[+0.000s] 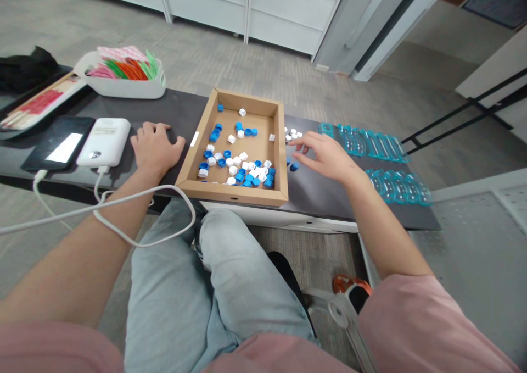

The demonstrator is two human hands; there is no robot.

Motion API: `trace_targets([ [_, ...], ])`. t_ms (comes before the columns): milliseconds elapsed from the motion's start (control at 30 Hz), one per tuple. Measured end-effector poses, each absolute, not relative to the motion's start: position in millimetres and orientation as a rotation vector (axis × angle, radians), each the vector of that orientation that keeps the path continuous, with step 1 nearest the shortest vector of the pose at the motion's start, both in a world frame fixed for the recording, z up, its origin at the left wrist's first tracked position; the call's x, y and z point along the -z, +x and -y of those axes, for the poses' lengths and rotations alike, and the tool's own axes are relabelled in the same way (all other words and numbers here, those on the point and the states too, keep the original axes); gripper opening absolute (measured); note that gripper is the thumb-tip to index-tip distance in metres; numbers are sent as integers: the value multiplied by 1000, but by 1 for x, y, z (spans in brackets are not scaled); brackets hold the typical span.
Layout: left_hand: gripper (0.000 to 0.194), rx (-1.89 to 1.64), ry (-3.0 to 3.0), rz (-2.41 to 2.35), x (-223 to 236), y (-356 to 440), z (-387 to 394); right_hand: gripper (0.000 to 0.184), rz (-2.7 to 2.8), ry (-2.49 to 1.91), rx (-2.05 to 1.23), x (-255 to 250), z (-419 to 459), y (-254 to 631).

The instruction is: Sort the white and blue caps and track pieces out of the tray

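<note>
A shallow cardboard box (282, 159) stands on the dark table in front of me. Small blue and white hexagonal pieces (249, 171) lie scattered in it, mostly along its near side. Left of the box, my left hand (154, 152) rests on the tabletop, thumb apart from the loosely bent fingers, holding nothing. My right hand (319, 154) is just beyond the box's right wall, thumb and fingers apart, with no piece visible between them. By its fingertips is a small group of white pieces (291, 135), and below them lie a few blue pieces (293, 167).
Teal clear plastic packs (370, 142) lie in two rows at the right. To the left are a white power bank (105, 142), a phone (60, 142) and a white basket of coloured fuzzy sticks (125, 87). A white cable (140, 197) loops over my left forearm.
</note>
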State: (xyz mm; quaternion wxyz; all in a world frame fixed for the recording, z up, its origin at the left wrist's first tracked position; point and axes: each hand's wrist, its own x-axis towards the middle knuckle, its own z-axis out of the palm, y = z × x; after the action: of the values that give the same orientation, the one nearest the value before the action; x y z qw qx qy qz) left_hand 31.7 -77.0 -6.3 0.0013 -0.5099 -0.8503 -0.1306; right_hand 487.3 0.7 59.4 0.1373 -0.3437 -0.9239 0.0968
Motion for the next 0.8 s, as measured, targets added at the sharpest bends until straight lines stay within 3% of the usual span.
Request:
trace_targets([
  [400,78,660,-1622,2714,11,23,77,23,3202,-820,-274,-54,-12,352],
  [633,75,527,-1594,2702,7,29,78,40,2696,-722,-565,-64,-22,419],
  [800,75,464,-1614,2672,3,35,79,22,2313,-972,-533,-40,-20,498],
])
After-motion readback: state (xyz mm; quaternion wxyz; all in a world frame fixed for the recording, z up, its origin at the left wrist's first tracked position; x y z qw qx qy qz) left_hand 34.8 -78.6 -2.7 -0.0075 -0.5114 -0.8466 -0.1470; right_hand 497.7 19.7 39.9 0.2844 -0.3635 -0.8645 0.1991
